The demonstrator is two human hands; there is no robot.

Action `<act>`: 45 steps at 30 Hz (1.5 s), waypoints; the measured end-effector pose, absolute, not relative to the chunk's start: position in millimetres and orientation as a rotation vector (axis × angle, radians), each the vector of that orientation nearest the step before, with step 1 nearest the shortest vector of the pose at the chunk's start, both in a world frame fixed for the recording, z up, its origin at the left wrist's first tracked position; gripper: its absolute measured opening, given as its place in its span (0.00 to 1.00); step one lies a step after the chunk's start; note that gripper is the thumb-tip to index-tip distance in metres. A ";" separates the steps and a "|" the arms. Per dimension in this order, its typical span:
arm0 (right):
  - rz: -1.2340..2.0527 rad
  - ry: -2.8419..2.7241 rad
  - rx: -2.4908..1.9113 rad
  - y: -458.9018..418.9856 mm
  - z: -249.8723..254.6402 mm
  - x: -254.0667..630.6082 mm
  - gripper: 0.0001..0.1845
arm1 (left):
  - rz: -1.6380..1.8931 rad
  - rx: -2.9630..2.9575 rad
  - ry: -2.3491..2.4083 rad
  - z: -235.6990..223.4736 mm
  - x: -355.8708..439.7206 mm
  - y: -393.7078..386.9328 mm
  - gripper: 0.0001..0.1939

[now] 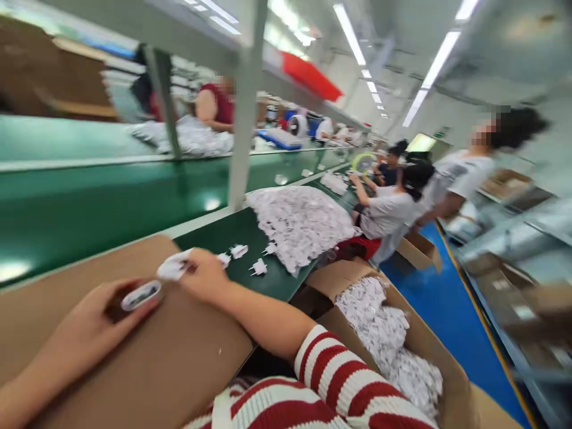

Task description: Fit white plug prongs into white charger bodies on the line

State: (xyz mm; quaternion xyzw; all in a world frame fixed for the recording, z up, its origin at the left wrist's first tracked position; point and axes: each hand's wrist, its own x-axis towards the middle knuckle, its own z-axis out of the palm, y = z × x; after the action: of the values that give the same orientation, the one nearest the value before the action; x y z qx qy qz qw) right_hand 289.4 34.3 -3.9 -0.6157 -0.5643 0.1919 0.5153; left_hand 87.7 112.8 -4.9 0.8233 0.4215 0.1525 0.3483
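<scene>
My left hand (92,322) is closed around a white oval plastic housing (142,295), whose open end faces up and shows something darker inside. To its right, my right hand (205,275) pinches a white plastic piece (172,266), blurred, so its exact kind is unclear. Both hands are over a brown cardboard sheet (192,339). Just past my right hand, several small white plug pieces with prongs (259,267) lie loose on the green work surface (241,229). Behind them rests a large clear bag of white plug parts (304,223).
An open cardboard box (451,381) full of white parts stands at my right. Along the bench, a seated person (388,205) works, and another person (465,173) stands in the aisle. A pale post (245,113) rises from the bench beside the green conveyor belt (102,202).
</scene>
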 end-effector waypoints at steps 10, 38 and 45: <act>0.689 -1.177 -1.385 13.3 -5.3 262.7 0.15 | 0.591 2.146 0.695 -0.1 74.9 98.6 0.22; 0.164 -1.714 -1.616 8.4 -6.2 248.5 0.14 | 0.669 2.170 0.623 -11.3 75.9 99.7 0.20; 0.199 -1.666 -1.620 17.5 -12.2 249.7 0.10 | 0.638 2.198 0.647 -12.4 76.2 102.7 0.20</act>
State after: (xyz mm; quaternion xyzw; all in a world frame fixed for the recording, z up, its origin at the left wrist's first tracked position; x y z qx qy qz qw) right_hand 249.7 17.5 -12.2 -0.6384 -0.6567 0.0786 0.3936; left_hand 76.2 102.7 -12.4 0.8576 0.2524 0.2491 0.3725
